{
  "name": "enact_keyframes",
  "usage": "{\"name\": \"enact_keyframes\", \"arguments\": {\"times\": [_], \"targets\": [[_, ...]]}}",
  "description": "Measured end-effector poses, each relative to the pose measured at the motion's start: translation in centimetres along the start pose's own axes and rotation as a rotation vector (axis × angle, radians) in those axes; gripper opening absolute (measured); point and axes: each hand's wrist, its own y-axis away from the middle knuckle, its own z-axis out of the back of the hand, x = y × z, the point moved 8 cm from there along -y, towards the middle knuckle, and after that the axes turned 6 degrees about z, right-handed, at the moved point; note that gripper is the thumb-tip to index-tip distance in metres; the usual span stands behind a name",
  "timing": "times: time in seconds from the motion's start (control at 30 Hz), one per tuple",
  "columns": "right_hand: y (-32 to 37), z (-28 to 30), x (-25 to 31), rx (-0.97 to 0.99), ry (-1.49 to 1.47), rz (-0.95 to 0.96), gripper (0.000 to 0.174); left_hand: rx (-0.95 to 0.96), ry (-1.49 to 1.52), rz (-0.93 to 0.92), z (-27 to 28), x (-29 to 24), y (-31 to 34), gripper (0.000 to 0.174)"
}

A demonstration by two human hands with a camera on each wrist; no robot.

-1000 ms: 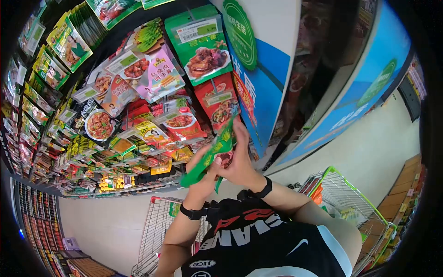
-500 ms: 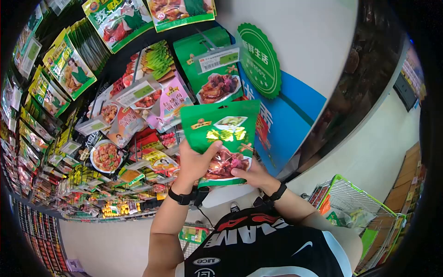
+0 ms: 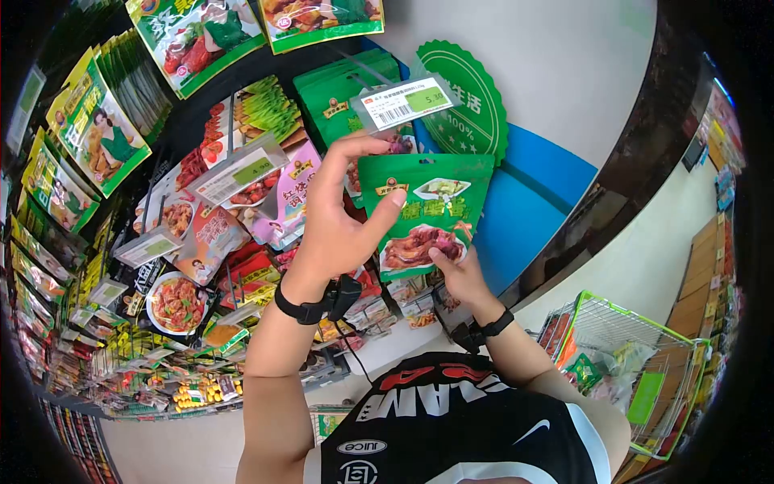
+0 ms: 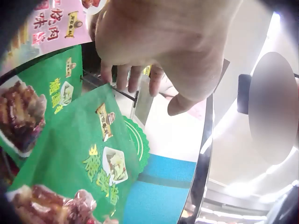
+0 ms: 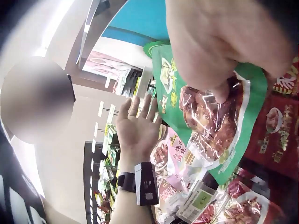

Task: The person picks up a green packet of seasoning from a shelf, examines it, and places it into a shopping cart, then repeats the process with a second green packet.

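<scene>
My right hand (image 3: 466, 281) pinches a green seasoning packet (image 3: 427, 216) by its lower right part, thumb on the front over the meat picture. The packet stands upright, front towards me, its hang hole at the top. My left hand (image 3: 343, 226) is raised at the packet's upper left, fingers spread and relaxed. In the left wrist view those fingers extend by the metal hook (image 4: 93, 83), above the packet's top edge. Behind them hang matching green packets (image 3: 318, 90) under a price tag (image 3: 407, 102) reading 5.30.
Pink sauce packets (image 3: 294, 189) and a tag marked 4.90 hang to the left, among many other pouches. A round green sign (image 3: 476, 89) is on the panel at right. A shopping cart (image 3: 629, 323) with bagged goods stands at lower right.
The packet has turned from edge-on to face me, then moved up and right. My left hand has let go of it and risen towards the hook; the right hand keeps its hold.
</scene>
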Motion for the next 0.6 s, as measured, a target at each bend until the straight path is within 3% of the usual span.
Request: {"name": "enact_keyframes", "arguments": {"times": [0.07, 0.1, 0.2, 0.23, 0.37, 0.47, 0.6], "targets": [[-0.3, -0.2, 1.8, -0.069, -0.048, 0.209, 0.047, -0.020, -0.016, -0.045, 0.2, -1.6, -0.3, 0.046], [-1.1, -0.5, -0.4, 0.000, -0.157, 0.125, 0.050, -0.015, -0.082, -0.103, 0.4, -2.2, -0.7, 0.045], [-2.4, -0.7, 0.2, -0.025, 0.020, 0.251, 0.058, 0.002, -0.135, -0.208, 0.8, -3.0, -2.0, 0.043], [-2.9, -1.0, -0.5, -0.002, -0.033, 0.206, 0.062, 0.007, -0.122, -0.211, 1.0, -3.1, -2.4, 0.043], [-4.1, -1.1, 0.6, -0.025, 0.000, 0.278, 0.059, 0.033, -0.152, -0.190, 1.7, -3.2, -2.9, 0.043], [-4.6, -2.2, 3.8, -0.009, -0.219, 0.262, 0.048, 0.042, -0.152, -0.216, 1.4, -2.9, -2.7, 0.043], [-5.8, -2.3, 4.3, 0.011, -0.259, 0.264, 0.049, 0.034, -0.174, -0.251, 1.2, -2.8, -2.6, 0.041]]}}
